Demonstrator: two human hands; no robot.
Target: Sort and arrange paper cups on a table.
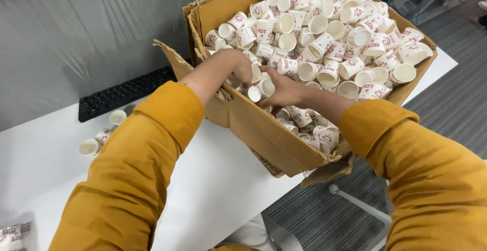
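A large cardboard box [264,134] rests tilted on the edge of a white table [218,180], filled with several small white paper cups [324,43] printed in red. Both my arms, in mustard-yellow sleeves, reach into the box's near corner. My left hand [238,66] curls down among the cups at the box wall. My right hand [284,91] is closed around a few small cups [261,86] just beside it. The two hands almost touch.
A black keyboard [122,93] lies at the table's back against a grey wall. A few loose cups [101,134] sit on the table at left. A plastic-wrapped pack [12,236] shows at the lower left corner. Grey carpet and a white chair leg [360,208] lie below right.
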